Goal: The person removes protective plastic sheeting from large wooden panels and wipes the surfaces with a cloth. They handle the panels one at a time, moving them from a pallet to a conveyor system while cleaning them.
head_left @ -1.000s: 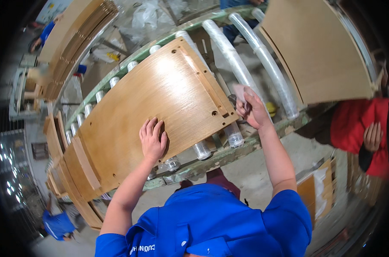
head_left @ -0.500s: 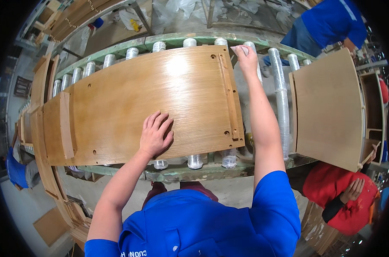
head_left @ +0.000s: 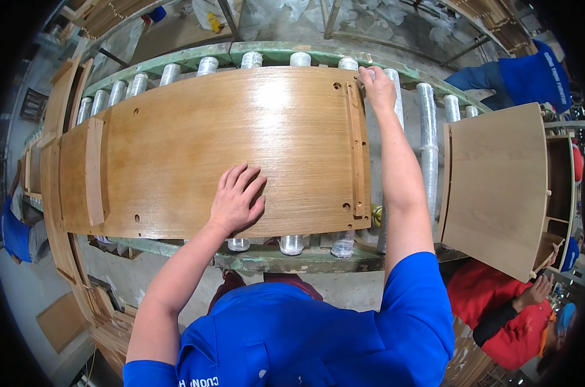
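Note:
A long brown wooden panel with a raised strip near each end lies across a roller conveyor. My left hand rests flat on the panel's near half, fingers spread. My right hand reaches across to the panel's far right corner and grips its edge beside the right strip. Several drilled holes show near both strips.
A second, paler wooden panel lies on the rollers to the right. A person in red crouches at lower right, another in blue stands at upper right. More curved wooden parts stack at the left.
The panel now lies more level across the view. My right hand has reached farther to the far right corner; my left hand stays flat on the panel.

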A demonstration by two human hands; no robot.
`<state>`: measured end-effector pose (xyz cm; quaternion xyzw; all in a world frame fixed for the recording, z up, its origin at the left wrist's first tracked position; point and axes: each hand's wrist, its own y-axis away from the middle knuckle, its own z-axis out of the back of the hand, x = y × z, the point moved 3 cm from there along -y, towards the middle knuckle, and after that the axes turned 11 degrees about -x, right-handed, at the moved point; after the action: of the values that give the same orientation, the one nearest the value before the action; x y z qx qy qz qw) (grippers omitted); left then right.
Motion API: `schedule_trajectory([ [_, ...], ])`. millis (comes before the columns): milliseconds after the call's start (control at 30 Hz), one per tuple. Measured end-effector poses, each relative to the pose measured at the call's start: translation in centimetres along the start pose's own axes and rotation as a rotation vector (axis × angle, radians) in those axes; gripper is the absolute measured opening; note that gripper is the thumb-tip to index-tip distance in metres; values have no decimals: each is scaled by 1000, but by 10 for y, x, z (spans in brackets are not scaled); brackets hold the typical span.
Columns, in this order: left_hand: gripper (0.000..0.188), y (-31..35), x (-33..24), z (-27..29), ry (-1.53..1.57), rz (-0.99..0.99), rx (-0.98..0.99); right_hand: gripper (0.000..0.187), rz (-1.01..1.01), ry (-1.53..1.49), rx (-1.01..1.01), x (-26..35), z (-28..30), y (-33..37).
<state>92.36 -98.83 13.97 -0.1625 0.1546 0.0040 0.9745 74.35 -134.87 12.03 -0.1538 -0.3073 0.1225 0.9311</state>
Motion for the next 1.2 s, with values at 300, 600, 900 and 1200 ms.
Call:
schedule_trajectory([
  [300, 38, 1, 0, 0, -10, -8, -15, 43, 9, 36, -4, 4, 5, 4],
  [600, 37, 3, -1, -1, -9, -32, -49, 38, -29, 0, 20, 0, 34, 50],
  [900, 38, 8, 0, -3, -8, -51, -84, 36, -47, -23, 30, -3, 74, 121],
  [1200, 36, 9, -3, -2, -1, -65, -95, 33, -34, -3, -19, -9, 88, 141],
])
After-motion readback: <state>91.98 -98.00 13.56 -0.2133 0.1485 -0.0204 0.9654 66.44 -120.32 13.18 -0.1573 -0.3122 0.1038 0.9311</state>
